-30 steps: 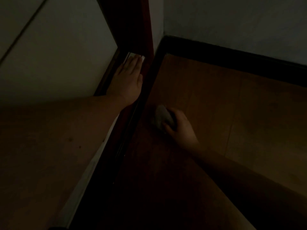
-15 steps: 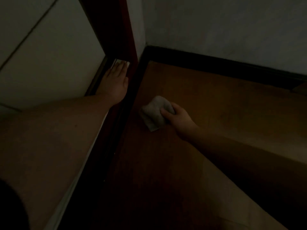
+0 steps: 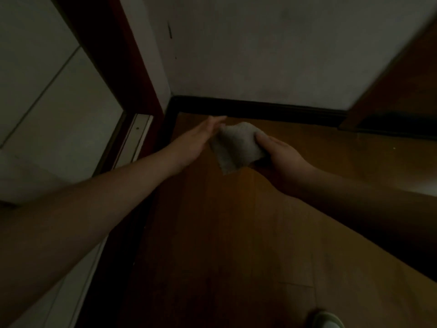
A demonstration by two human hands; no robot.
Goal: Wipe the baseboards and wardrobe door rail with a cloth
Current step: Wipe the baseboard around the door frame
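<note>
The scene is dim. My right hand (image 3: 281,155) grips a crumpled white cloth (image 3: 236,146) above the wooden floor, near the room corner. My left hand (image 3: 196,139) is stretched out flat with straight fingers, its fingertips at the cloth's left edge. A dark baseboard (image 3: 260,107) runs along the foot of the back wall. The wardrobe door rail (image 3: 136,138) with a pale metal strip lies to the left of my left forearm, beside the white wardrobe door (image 3: 59,110).
A dark red wardrobe frame post (image 3: 132,67) rises at the corner. A brown wooden panel (image 3: 406,74) leans in at the right. The toe of a light slipper (image 3: 328,320) shows at the bottom right. The wooden floor (image 3: 236,233) stretches below the hands.
My left hand has left the rail and moved right to the cloth. My right hand has lifted the cloth toward the corner. The view has tilted up.
</note>
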